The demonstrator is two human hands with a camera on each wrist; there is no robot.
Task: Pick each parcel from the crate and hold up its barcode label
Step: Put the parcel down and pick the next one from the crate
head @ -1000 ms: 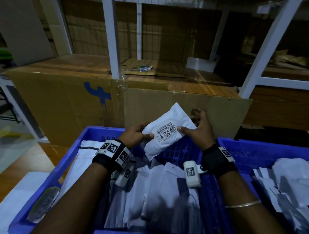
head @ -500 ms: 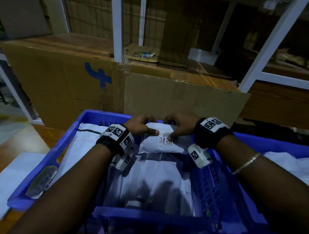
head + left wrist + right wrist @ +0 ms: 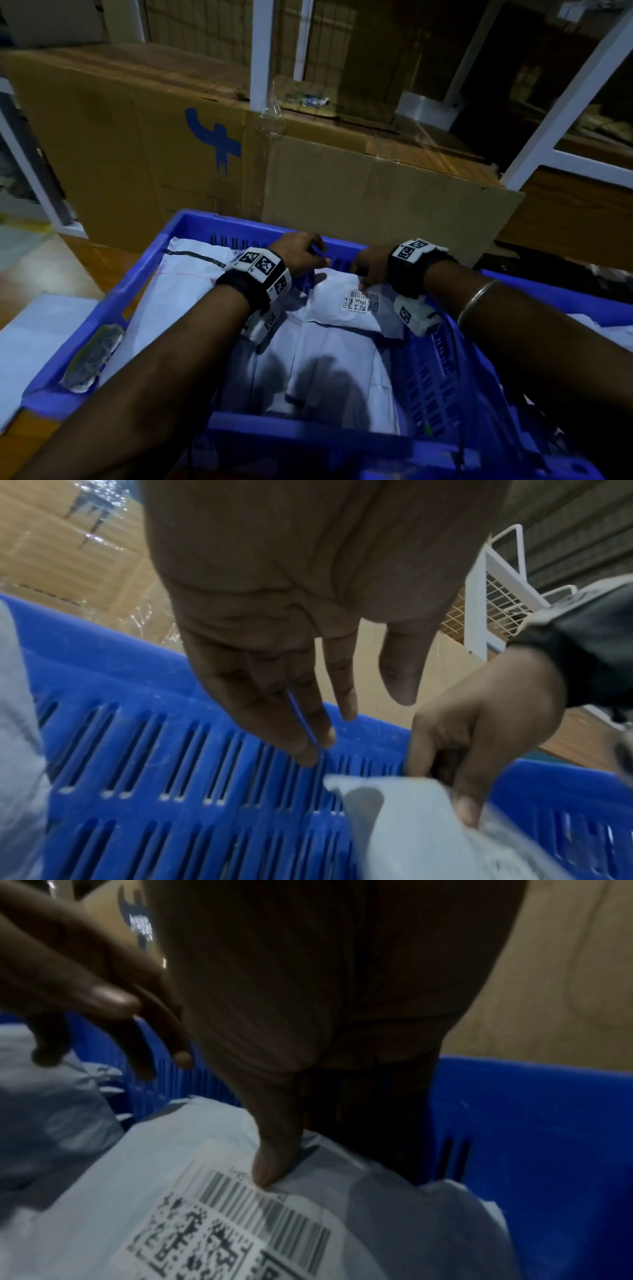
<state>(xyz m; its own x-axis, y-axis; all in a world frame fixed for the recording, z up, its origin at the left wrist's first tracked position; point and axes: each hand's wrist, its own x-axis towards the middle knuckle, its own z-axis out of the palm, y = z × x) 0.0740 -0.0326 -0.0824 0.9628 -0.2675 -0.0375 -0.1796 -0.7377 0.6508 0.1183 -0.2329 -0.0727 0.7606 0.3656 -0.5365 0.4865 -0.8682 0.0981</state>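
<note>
A white parcel [image 3: 342, 318] with its barcode label [image 3: 363, 304] face up lies on other white parcels [image 3: 191, 294] at the far end of the blue crate [image 3: 219, 224]. My right hand [image 3: 368, 274] pinches the parcel's far edge; in the right wrist view the thumb [image 3: 272, 1169] presses just above the barcode label [image 3: 246, 1229]. My left hand [image 3: 308, 255] hovers beside it over the crate's far wall [image 3: 164, 791], with its fingers [image 3: 308, 723] hanging straight and holding nothing. The left wrist view shows the right hand [image 3: 455, 753] gripping the parcel [image 3: 411, 837].
Large cardboard boxes [image 3: 376, 192] stand right behind the crate, with white rack posts [image 3: 260, 51] above them. A second blue crate [image 3: 548, 291] with parcels adjoins on the right. A clear-wrapped item [image 3: 92, 359] lies on the left rim.
The parcel was held up in both hands with its label showing, then came down into the crate. My left hand has let go of it; the right still pinches it.
</note>
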